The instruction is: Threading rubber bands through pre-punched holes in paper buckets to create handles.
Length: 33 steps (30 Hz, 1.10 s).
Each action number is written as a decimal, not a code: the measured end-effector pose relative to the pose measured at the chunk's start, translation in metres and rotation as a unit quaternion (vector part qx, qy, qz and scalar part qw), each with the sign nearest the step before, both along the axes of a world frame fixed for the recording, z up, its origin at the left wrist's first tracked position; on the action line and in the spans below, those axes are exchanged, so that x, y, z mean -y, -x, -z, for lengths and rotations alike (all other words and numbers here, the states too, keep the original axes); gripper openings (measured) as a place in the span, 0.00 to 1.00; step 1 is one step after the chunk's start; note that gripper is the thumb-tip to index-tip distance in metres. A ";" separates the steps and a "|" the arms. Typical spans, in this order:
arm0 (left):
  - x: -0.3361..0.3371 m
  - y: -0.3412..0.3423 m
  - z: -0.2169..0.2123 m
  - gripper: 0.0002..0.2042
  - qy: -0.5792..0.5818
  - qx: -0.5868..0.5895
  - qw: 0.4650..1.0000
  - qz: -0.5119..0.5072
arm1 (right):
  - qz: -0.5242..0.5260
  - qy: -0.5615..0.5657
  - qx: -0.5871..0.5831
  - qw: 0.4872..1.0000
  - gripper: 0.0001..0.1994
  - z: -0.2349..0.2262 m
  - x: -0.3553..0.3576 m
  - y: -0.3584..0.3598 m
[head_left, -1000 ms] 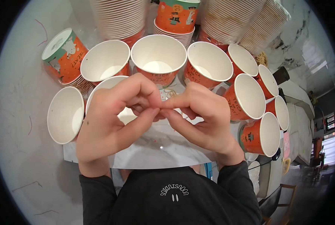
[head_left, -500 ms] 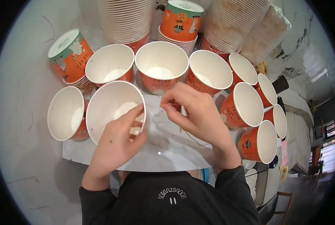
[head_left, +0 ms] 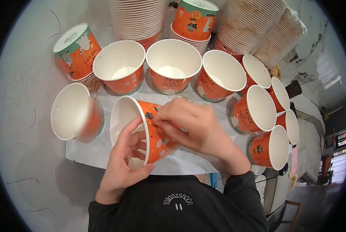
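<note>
My left hand (head_left: 127, 161) grips an orange paper tub (head_left: 154, 136) by its rim, fingers inside and thumb outside. The tub is tipped on its side above the white sheet, its white mouth toward the left. Against its outer wall, just below the rim, my right hand (head_left: 188, 125) is closed in a pinch. A thin tan cord trailed from these fingers a moment ago; at present the fingers hide what they hold. Nearest on the left stands another paper tub (head_left: 70, 112), slightly blurred.
Around the white sheet (head_left: 84, 152) stand several open orange tubs, among them a tub behind my hands (head_left: 173, 62) and a tub on the right (head_left: 260, 108). Tall nested stacks (head_left: 138, 19) rise at the back. An upside-down tub (head_left: 78, 50) tops a stack at the far left.
My left hand has lifted and turned the tub, so its printed side faces right. My right hand has come to that wall. The whole view has shifted slightly.
</note>
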State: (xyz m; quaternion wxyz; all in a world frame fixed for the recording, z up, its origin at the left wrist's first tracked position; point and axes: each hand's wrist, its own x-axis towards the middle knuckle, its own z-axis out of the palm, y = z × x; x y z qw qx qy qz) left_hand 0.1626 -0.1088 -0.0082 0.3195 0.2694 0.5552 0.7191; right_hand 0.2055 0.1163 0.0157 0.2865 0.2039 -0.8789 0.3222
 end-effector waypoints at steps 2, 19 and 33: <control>0.002 0.002 0.001 0.49 0.004 0.004 1.000 -0.001 | 0.007 -0.004 0.013 1.000 0.09 -0.004 0.003 -0.004; -0.008 0.000 0.011 0.27 -0.051 0.074 0.995 -0.040 | 0.011 -0.015 0.038 0.999 0.10 -0.008 0.006 -0.009; -0.022 0.003 0.008 0.14 -0.032 0.011 0.995 -0.089 | 0.011 -0.038 0.000 0.999 0.10 -0.004 0.009 -0.012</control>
